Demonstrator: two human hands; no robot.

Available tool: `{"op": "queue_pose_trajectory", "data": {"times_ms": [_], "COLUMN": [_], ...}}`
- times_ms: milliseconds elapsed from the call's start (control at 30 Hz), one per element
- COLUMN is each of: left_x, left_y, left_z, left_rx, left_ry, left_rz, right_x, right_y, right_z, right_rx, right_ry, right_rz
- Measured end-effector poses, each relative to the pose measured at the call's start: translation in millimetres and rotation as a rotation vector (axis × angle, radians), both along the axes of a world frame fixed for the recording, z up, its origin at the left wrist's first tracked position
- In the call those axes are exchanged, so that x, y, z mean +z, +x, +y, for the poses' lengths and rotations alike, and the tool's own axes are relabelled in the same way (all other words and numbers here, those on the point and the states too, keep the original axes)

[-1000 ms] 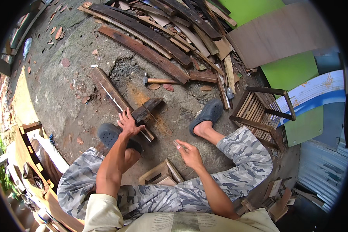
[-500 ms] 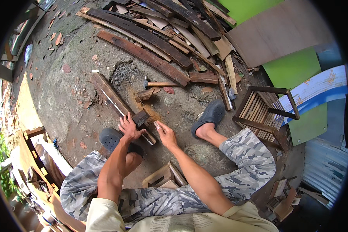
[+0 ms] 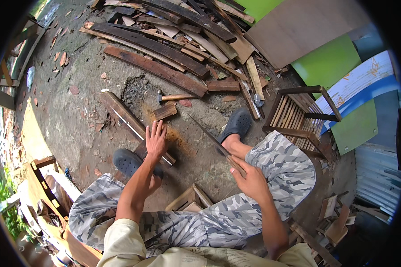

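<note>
My left hand (image 3: 156, 140) lies flat, fingers spread, on a long dark plank (image 3: 124, 118) that rests on the dirt ground under my left sandal (image 3: 127, 161). In my right hand (image 3: 250, 179), above my right knee, I grip the handle of a hand saw (image 3: 207, 133). Its thin blade points up and to the left, over the ground between my feet. A short wood block (image 3: 165, 111) sits just beyond the left fingertips, apart from them. A hammer (image 3: 173, 97) with a wooden handle is a little farther out.
A heap of dark planks and offcuts (image 3: 165, 49) fills the far ground. A slatted wooden chair frame (image 3: 298, 115) stands to the right beside green and blue boards (image 3: 329, 62). A small wooden box (image 3: 189, 202) sits between my legs. Wooden frames (image 3: 44, 187) line the left.
My left hand has let go of the wood block, which now lies farther out, and rests flat on the plank. My right hand has pulled back to the right and now holds the saw.
</note>
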State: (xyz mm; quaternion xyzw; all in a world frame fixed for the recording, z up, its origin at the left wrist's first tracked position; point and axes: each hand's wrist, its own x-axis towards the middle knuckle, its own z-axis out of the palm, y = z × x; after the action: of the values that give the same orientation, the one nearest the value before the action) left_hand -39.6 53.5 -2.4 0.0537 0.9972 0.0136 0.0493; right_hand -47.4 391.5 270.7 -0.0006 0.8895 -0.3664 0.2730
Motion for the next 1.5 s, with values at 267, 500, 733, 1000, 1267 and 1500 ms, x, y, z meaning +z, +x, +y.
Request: {"op": "queue_pose_trajectory", "data": {"times_ms": [267,500,733,1000,1267,1500], "left_x": [-16.2,-20.8,-25.1,-17.0,-9.0,-7.8], "left_y": [-45.5,-44.7,-41.8,-51.2,-29.1,-44.3], "left_z": [27.8,22.9,1.5,11.9,2.5,38.9], "left_rx": [-0.257,-0.302,-0.344,-0.056,-0.245,-0.248], "left_ry": [-0.376,-0.304,-0.145,0.116,-0.246,-0.168], "left_rz": [-0.382,-0.345,-0.246,-0.195,-0.106,-0.554], "right_x": [-10.5,-14.9,-19.0,-19.3,-20.9,-25.2], "right_y": [9.9,5.3,6.0,4.0,6.1,8.2], "right_z": [-13.3,-28.2,-34.3,-43.3,-44.4,-46.6], "right_rx": [-0.093,-0.103,-0.105,-0.089,-0.127,-0.104], "right_ry": [-0.102,-0.116,-0.087,-0.088,-0.088,-0.109], "right_rz": [0.087,0.102,0.113,0.073,0.061,0.112]}}
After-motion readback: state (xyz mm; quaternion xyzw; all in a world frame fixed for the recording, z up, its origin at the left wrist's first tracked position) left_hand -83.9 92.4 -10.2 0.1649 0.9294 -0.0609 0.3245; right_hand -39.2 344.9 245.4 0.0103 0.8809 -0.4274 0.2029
